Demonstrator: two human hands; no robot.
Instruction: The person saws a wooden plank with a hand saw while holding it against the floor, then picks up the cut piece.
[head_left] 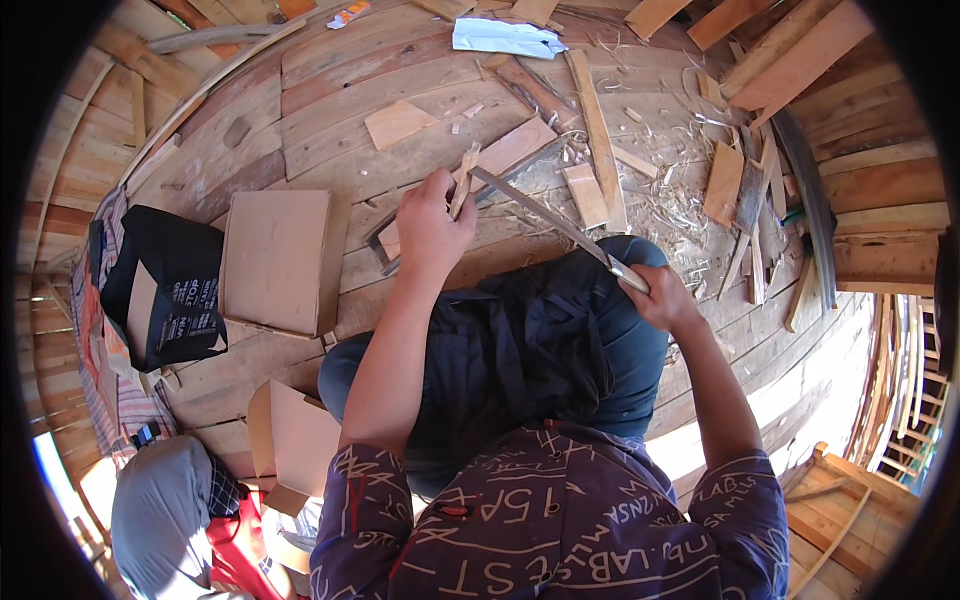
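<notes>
L hand [437, 222] pinches wood pc. [464, 184]; R hand [660, 298] fingers wrapped round handle of long blade [540, 210], tip far-left. Prob. trimming step; next stroke needs steady L hold.

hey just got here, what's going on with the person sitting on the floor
A person sits on a plank floor. The left hand has a grip on a small piece of wood, while the right hand holds a long, narrow tool by its handle. The tool's far end is right by the wood; whether they touch is unclear. Loose boards and shavings lie around in front.
</notes>
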